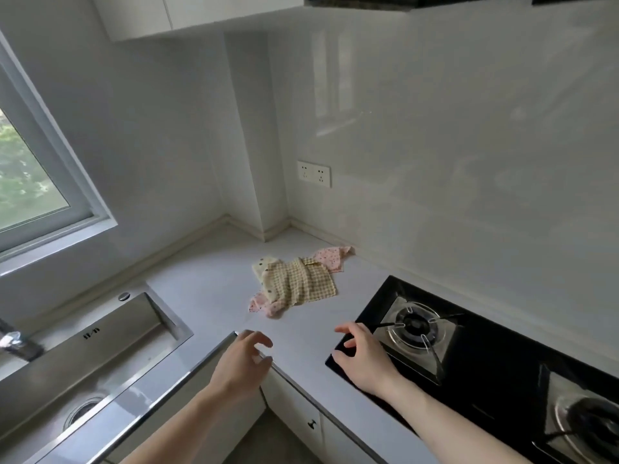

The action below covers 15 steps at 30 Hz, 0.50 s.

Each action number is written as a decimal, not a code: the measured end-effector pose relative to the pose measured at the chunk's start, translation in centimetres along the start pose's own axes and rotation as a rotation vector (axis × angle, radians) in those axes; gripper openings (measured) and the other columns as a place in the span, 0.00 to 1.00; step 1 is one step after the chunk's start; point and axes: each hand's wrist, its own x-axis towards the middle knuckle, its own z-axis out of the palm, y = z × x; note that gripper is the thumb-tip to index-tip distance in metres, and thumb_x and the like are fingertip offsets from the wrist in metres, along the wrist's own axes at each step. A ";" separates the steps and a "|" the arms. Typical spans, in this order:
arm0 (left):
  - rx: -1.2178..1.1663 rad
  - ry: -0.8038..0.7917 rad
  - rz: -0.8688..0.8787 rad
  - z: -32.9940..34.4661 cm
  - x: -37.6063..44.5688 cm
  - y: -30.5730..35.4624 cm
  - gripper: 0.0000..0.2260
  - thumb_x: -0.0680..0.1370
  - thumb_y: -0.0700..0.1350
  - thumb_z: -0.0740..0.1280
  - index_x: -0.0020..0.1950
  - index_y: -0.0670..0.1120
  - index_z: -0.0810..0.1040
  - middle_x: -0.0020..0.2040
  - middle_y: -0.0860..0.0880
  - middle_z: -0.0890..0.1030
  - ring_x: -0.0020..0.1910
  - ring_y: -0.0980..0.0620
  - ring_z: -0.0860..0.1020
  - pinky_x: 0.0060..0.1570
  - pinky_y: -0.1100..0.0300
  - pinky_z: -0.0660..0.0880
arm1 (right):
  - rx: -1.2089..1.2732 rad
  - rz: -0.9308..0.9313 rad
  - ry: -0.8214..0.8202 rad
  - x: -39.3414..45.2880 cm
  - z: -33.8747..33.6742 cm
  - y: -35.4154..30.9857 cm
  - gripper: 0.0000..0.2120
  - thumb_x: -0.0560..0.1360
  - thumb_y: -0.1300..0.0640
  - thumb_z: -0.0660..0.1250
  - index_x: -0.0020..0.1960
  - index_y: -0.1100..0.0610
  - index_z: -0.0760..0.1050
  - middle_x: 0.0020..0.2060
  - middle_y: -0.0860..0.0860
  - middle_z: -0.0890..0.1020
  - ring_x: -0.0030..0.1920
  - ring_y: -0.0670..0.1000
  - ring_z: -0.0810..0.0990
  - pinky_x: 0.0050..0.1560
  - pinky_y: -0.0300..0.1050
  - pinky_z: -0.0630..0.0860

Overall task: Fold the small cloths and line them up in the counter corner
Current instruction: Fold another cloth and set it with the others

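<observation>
A loose heap of small cloths lies on the white counter (207, 289) near the inner corner. A yellow checked cloth (306, 283) lies on top, a cream cloth with dark dots (263, 267) sticks out at its left, and a pink dotted cloth (330, 257) shows behind it and again at the front left of the heap. My left hand (243, 360) hovers over the counter's front edge with fingers loosely curled, holding nothing. My right hand (363, 353) hovers at the left edge of the hob, fingers relaxed and empty. Both hands are short of the cloths.
A steel sink (100, 343) with a tap (16, 343) is set into the counter at the left. A black glass gas hob (495, 360) with two burners fills the right. A double wall socket (314, 173) sits above the corner. A window (26, 169) is at the left.
</observation>
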 end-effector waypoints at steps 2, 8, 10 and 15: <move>0.023 -0.032 0.028 -0.5 2.8 -1.1 0.09 0.78 0.47 0.70 0.52 0.61 0.75 0.57 0.57 0.74 0.50 0.58 0.78 0.50 0.64 0.73 | 0.008 0.023 0.039 1.6 0.7 -0.8 0.19 0.79 0.53 0.68 0.68 0.44 0.69 0.62 0.42 0.71 0.59 0.41 0.74 0.43 0.32 0.73; 0.072 -0.152 0.174 -1.9 11.3 -6.4 0.10 0.78 0.47 0.70 0.53 0.61 0.74 0.62 0.57 0.73 0.55 0.56 0.77 0.54 0.61 0.75 | 0.026 0.131 0.179 6.4 5.7 -2.0 0.18 0.79 0.54 0.68 0.66 0.44 0.70 0.64 0.42 0.71 0.60 0.42 0.74 0.49 0.34 0.73; 0.096 -0.200 0.184 -1.6 13.6 -8.6 0.09 0.77 0.48 0.69 0.54 0.60 0.74 0.63 0.56 0.72 0.57 0.55 0.77 0.55 0.58 0.76 | 0.012 0.172 0.194 7.8 7.6 -2.2 0.17 0.78 0.54 0.68 0.66 0.45 0.70 0.64 0.42 0.71 0.60 0.42 0.74 0.51 0.35 0.74; 0.171 -0.285 0.220 0.1 18.4 -12.2 0.12 0.76 0.48 0.68 0.60 0.56 0.77 0.70 0.54 0.70 0.66 0.49 0.73 0.64 0.55 0.72 | -0.050 0.254 0.216 10.5 10.3 -1.9 0.18 0.79 0.55 0.68 0.66 0.45 0.70 0.63 0.40 0.71 0.61 0.42 0.74 0.55 0.36 0.73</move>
